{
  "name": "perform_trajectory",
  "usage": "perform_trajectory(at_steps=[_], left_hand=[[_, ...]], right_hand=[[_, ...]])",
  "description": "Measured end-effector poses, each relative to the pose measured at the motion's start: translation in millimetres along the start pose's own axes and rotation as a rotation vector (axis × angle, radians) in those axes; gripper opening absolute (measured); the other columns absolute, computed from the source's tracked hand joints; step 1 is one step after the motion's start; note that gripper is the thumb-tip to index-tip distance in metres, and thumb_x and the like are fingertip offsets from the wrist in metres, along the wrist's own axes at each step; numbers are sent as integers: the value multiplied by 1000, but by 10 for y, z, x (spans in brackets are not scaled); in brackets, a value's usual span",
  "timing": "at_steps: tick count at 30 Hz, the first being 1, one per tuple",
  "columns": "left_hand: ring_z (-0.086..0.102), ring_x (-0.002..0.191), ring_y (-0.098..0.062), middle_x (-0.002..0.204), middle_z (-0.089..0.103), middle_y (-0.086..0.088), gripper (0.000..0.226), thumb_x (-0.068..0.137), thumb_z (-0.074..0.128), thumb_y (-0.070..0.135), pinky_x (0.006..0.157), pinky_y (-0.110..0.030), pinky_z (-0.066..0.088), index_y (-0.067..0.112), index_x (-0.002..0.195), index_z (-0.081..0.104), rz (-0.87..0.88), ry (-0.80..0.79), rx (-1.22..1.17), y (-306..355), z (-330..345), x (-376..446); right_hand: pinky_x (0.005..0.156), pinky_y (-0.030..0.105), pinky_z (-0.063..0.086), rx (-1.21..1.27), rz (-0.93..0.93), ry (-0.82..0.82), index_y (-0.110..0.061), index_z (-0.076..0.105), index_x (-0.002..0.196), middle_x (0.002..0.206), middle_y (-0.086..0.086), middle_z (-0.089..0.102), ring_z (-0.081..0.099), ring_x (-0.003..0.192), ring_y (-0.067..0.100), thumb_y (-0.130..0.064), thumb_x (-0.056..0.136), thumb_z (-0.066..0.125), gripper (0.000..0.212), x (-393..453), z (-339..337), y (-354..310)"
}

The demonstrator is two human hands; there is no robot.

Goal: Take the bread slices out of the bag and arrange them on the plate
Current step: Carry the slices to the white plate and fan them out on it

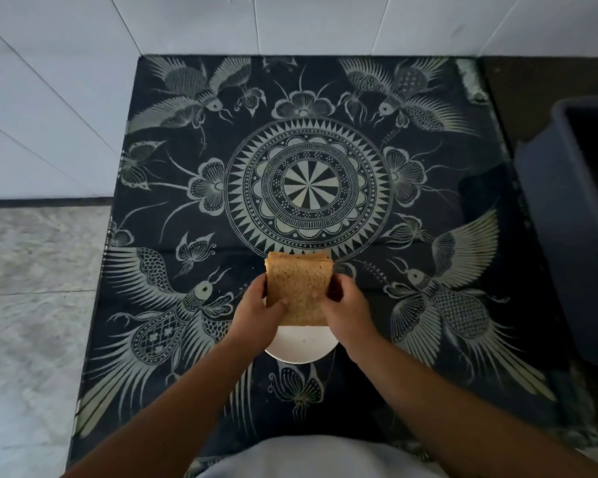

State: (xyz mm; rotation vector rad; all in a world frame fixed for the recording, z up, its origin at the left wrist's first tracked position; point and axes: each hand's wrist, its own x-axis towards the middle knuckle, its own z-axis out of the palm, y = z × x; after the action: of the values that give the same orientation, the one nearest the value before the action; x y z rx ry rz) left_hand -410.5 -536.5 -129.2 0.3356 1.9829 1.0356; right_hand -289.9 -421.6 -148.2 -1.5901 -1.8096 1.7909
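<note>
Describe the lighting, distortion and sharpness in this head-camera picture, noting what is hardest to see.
Head view: dim, even light with no glare; the bread slices, held by the left hand and right hand over the white plate, read clearly. Wide-angle bending curves the wall tiles and cloth edges. The dark bin at right sits murky and soft.

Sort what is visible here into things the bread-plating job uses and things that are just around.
Part of the job:
- bread slices, a stack gripped between the left hand and right hand
- white plate, under the hands
- the bag is not visible

Just around:
- patterned dark cloth covering the table
- dark bin at the right edge
</note>
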Motion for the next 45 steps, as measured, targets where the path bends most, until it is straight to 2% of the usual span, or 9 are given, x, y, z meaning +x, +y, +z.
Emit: perform_trajectory(at_steps=[3,8,12,20,23,28,33,42,45], left_hand=[[54,93,0,104,54,21,47,89,57,16,63,-16,40,29,133,45,-19,6,7,-3,28,60],[55,96,-6,107,55,15,49,86,56,17,65,-21,43,27,132,45,-51,25,10,2,46,150],[44,112,-21,127,35,1,57,83,53,15,89,-37,45,19,139,39,-86,29,69,40,86,188],[41,116,-30,132,29,-5,66,80,57,17,98,-54,45,22,141,33,-126,43,65,24,74,122],[44,114,-27,126,32,-3,64,82,60,20,95,-45,46,22,140,34,-89,33,73,14,110,59],[47,107,-18,126,38,-2,62,84,61,19,68,-15,39,20,141,37,-52,-11,51,7,76,45],[50,109,-17,125,43,-2,61,85,62,20,81,-29,45,24,141,39,-28,-46,8,-96,44,-39],[47,110,-18,121,39,1,62,85,65,19,79,-25,44,23,140,37,-9,-22,36,-140,64,-29],[40,113,-19,121,33,3,67,85,66,22,89,-33,42,28,142,32,20,6,69,-146,64,-61]], right_hand=[[85,36,54,4,-3,-25,-26,53,131,113,-9,64,61,103,11,-29,84,72,50,-7,10,11],[73,25,51,-38,-53,-28,-29,55,124,106,-16,63,60,96,2,-32,85,68,41,3,30,-62],[71,25,46,-153,-28,-17,-24,54,127,119,-1,49,54,99,13,-27,84,67,44,49,58,-91],[97,41,45,-173,64,50,-18,45,137,122,0,31,43,119,23,-25,80,68,61,-49,129,-116],[86,33,43,-152,59,38,-21,46,136,119,-2,34,47,115,21,-29,82,70,60,-70,142,-127],[84,33,48,-124,62,37,-20,46,137,127,1,39,51,111,19,-27,82,70,61,-60,115,-124],[82,30,47,-109,59,37,-21,47,138,123,-1,40,50,106,14,-26,83,69,60,-128,89,-27],[78,24,45,-102,27,30,-23,43,142,121,-3,38,49,106,11,-27,83,72,66,-158,87,34],[80,24,44,-105,11,74,-22,43,141,125,-1,40,49,112,14,-27,83,73,65,-200,94,42]])
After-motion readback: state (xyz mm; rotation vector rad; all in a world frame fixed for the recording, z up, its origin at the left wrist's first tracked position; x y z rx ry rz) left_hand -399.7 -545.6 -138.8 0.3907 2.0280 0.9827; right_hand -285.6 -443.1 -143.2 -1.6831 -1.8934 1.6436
